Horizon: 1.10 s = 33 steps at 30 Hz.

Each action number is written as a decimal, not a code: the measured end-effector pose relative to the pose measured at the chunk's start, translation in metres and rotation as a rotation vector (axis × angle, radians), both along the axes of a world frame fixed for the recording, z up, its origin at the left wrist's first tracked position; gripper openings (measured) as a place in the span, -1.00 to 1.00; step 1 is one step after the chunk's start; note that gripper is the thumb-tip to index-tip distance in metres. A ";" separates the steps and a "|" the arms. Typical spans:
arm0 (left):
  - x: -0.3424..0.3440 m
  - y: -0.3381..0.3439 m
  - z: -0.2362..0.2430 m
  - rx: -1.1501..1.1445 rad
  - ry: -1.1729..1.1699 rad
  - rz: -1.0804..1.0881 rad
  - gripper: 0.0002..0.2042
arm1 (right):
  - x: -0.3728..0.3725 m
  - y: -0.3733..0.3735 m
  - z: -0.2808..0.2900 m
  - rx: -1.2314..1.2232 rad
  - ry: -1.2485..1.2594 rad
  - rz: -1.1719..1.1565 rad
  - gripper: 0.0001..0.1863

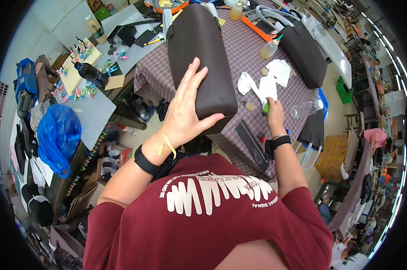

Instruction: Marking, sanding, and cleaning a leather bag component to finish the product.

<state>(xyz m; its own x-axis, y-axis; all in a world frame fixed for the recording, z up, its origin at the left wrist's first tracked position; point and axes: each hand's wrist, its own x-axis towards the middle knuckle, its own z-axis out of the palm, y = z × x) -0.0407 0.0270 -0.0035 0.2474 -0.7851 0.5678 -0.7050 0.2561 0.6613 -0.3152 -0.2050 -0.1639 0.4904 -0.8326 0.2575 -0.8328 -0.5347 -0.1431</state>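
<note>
A long dark brown leather bag (202, 54) with a smooth, rounded top panel lies lengthwise over the checked tablecloth's near left edge. My left hand (183, 101) rests on its near end, fingers stretched along the panel and thumb spread out to the right. Right of the bag, my right hand (275, 114) is closed round a small tool with a green and black handle (266, 108); its working end cannot be made out. Just beyond that hand lie crumpled white scraps (267, 86) of cloth or paper, with a small tan lump (248, 105) beside them.
A clear plastic bottle (301, 109) lies right of my right hand. Farther back are a glue bottle (269, 48) and a second dark bag (302, 51). A black strip (251, 143) lies nearer me. On the left table are a dark bottle (90, 73), coloured clips and a blue plastic bag (59, 132).
</note>
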 end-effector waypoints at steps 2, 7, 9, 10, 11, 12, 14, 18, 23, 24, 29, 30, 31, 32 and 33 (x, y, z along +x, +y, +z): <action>0.002 0.001 0.000 0.077 -0.048 0.021 -0.08 | -0.019 0.000 -0.030 0.129 0.116 -0.104 -0.65; 0.001 -0.001 0.000 0.087 -0.069 0.041 -0.13 | 0.010 0.004 0.012 0.002 0.028 -0.211 -0.64; -0.003 -0.004 -0.003 0.097 -0.075 0.046 -0.14 | 0.077 0.045 0.118 -0.276 -0.408 0.128 -0.67; -0.004 -0.005 -0.004 0.087 -0.070 0.057 -0.14 | 0.109 0.077 0.172 -0.203 -0.581 0.292 -0.69; -0.004 -0.006 -0.006 0.072 -0.062 0.063 -0.14 | 0.138 0.117 0.202 -0.043 -0.750 0.483 -0.68; -0.001 -0.007 -0.006 0.089 -0.071 0.036 -0.16 | 0.161 0.134 0.209 -0.200 -0.647 0.690 -0.57; -0.010 -0.009 0.007 0.026 -0.088 0.037 -0.19 | 0.195 0.167 0.213 -0.256 -0.535 0.797 -0.33; 0.010 -0.022 -0.038 0.180 -0.028 0.021 -0.22 | 0.198 0.139 0.191 -0.179 -0.299 0.684 -0.25; -0.005 -0.018 0.000 0.077 -0.044 0.039 -0.24 | 0.159 0.071 0.190 -0.574 -0.161 0.062 -0.46; -0.002 -0.020 -0.005 0.078 -0.049 0.032 -0.24 | 0.166 0.082 0.196 -0.574 -0.163 0.054 -0.46; 0.001 -0.017 -0.007 0.136 -0.080 -0.002 -0.19 | 0.183 0.114 0.192 -0.370 -0.159 0.331 -0.52; -0.003 -0.018 -0.003 0.100 -0.045 0.033 -0.19 | 0.176 0.098 0.189 -0.348 -0.095 0.171 -0.53; -0.005 -0.020 -0.001 0.107 -0.060 0.024 -0.17 | 0.168 0.085 0.187 -0.449 -0.176 0.130 -0.57; -0.007 -0.019 0.000 0.107 -0.065 0.019 -0.17 | 0.159 0.073 0.191 -0.533 -0.129 0.090 -0.56; -0.009 -0.021 0.001 0.103 -0.085 0.012 -0.16 | 0.155 0.073 0.195 -0.478 -0.154 0.044 -0.55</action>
